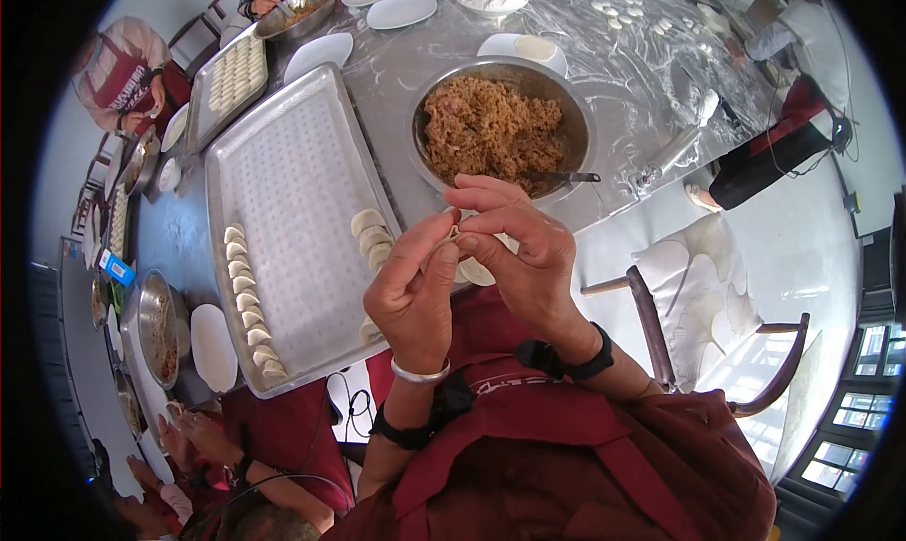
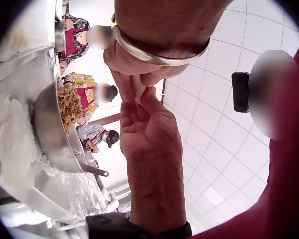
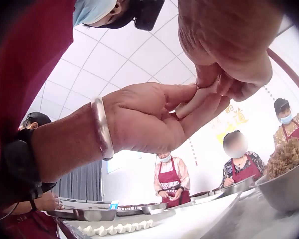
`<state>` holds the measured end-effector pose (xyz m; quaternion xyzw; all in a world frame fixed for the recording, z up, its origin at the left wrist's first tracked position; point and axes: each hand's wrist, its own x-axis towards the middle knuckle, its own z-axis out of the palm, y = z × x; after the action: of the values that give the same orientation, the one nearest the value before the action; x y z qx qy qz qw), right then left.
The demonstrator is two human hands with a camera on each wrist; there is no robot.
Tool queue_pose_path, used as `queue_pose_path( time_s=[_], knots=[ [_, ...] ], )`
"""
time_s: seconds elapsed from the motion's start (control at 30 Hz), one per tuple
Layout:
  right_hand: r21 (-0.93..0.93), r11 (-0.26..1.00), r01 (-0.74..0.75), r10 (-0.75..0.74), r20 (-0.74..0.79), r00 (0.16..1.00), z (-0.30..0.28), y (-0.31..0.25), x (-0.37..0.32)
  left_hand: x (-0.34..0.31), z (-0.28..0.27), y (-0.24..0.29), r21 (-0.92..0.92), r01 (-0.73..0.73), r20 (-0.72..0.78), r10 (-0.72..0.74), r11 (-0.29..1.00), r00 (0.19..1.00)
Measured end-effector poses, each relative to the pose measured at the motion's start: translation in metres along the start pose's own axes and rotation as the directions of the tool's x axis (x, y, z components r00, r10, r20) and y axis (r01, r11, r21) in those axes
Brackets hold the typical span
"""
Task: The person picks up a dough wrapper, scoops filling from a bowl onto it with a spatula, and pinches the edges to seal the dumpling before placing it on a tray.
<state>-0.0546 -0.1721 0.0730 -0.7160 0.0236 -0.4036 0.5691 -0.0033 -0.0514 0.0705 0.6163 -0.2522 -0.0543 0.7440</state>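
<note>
Both hands meet in front of the apron, fingertips together around a small dumpling (image 3: pixel 193 103). In the head view my left hand (image 1: pixel 415 291), with a silver bangle, holds it from the left between thumb and fingers. My right hand (image 1: pixel 528 253) pinches its edge from the other side. Most of the dumpling is hidden by fingers in the head view; the right wrist view shows its pale dough between the two hands. Pale round wrappers (image 1: pixel 478 271) lie below the hands, partly covered by them.
A metal tray (image 1: pixel 293 164) at left bears a row of dumplings (image 1: pixel 247 300) and a shorter row (image 1: pixel 370 230) near my hands. Beyond the hands stands a steel bowl (image 1: pixel 583 116) of brown filling (image 1: pixel 491 121) with a utensil handle. A wooden chair (image 1: pixel 651 324) is at right; other people work around.
</note>
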Motion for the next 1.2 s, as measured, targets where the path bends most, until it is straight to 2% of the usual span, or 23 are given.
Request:
queue_pose_path(
  time_s=[0.1, 0.2, 0.3, 0.4, 0.5, 0.7, 0.8, 0.9, 1.0, 1.1, 1.2],
  knots=[
    [-0.023, 0.999, 0.030, -0.030, 0.020, 0.999, -0.003, -0.001, 0.002, 0.002, 0.000, 0.001, 0.058, -0.090, 0.046, 0.087, 0.994, 0.995],
    [-0.077, 0.996, 0.035, -0.028, 0.092, 0.995, -0.009, -0.001, 0.003, 0.001, -0.003, 0.000, 0.023, 0.011, 0.073, -0.013, 1.000, 0.997],
    [-0.009, 0.998, -0.063, 0.064, 0.116, 0.991, -0.013, 0.001, 0.004, 0.000, -0.007, 0.003, -0.055, 0.094, 0.087, -0.089, 0.994, 0.992],
    [0.028, 0.994, -0.102, 0.096, 0.148, 0.984, -0.013, -0.004, 0.006, 0.001, -0.006, 0.007, -0.149, 0.127, 0.127, -0.108, 0.981, 0.986],
    [0.110, 0.988, -0.104, 0.087, 0.150, 0.985, -0.010, 0.002, 0.002, 0.000, -0.006, 0.008, -0.098, 0.140, 0.121, -0.128, 0.985, 0.984],
    [-0.099, 0.992, 0.082, -0.062, 0.189, 0.980, -0.010, 0.004, 0.005, 0.004, -0.010, 0.016, -0.024, 0.209, 0.198, -0.200, 0.978, 0.960],
    [-0.140, 0.982, 0.129, -0.095, 0.227, 0.969, -0.013, 0.003, 0.007, 0.006, -0.012, 0.016, 0.007, 0.179, 0.262, -0.175, 0.984, 0.949],
    [-0.205, 0.968, 0.145, -0.089, 0.257, 0.962, -0.017, 0.006, 0.008, 0.010, -0.017, 0.013, 0.029, 0.217, 0.308, -0.215, 0.976, 0.927],
    [-0.123, 0.992, 0.038, -0.011, 0.213, 0.977, -0.014, -0.003, 0.009, 0.012, -0.014, 0.020, -0.043, 0.262, 0.294, -0.238, 0.964, 0.926],
    [-0.130, 0.984, 0.124, -0.080, 0.300, 0.951, -0.016, 0.002, 0.010, 0.012, -0.015, 0.022, -0.047, 0.323, 0.283, -0.298, 0.945, 0.912],
    [0.014, 0.999, -0.042, 0.038, 0.227, 0.973, -0.017, 0.008, 0.007, 0.011, -0.012, 0.025, -0.274, 0.329, 0.313, -0.239, 0.904, 0.919]
  ],
)
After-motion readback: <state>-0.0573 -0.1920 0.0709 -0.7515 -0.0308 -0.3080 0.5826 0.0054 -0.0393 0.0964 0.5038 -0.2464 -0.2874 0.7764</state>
